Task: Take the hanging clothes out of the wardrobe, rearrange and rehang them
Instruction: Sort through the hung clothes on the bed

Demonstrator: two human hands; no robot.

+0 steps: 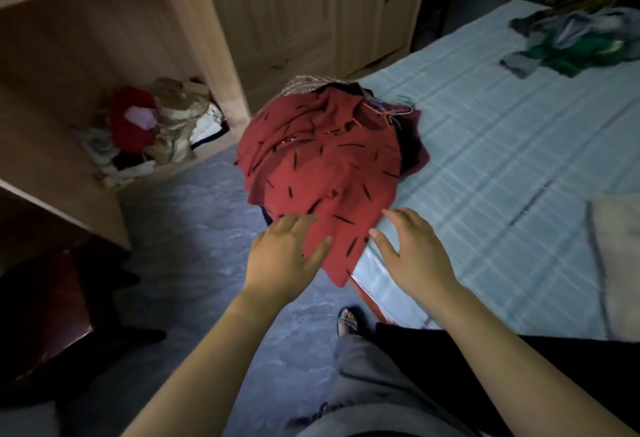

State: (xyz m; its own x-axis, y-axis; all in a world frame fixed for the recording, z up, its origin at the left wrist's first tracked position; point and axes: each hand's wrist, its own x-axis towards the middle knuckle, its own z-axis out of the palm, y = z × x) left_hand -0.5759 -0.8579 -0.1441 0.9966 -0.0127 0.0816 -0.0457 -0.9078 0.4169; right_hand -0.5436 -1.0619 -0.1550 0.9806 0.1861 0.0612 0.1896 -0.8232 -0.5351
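A heap of clothes lies on the near corner of the bed, topped by a red garment with black dashes point(322, 166). Darker clothes and several thin wire hangers point(398, 110) stick out at the heap's far side. My left hand point(287, 256) rests flat on the lower left edge of the red garment, fingers spread. My right hand point(408, 249) lies open beside the garment's lower right edge, fingertips touching the cloth and the sheet. Neither hand grips anything. The open wardrobe point(86, 55) stands at the left.
The bed point(502, 159) with a pale blue checked sheet fills the right side. A green and grey clothes pile point(575, 41) lies at its far end, a cream cloth point(616, 228) at the right edge. Crumpled clothes point(149, 131) sit on the wardrobe floor. Grey floor lies between.
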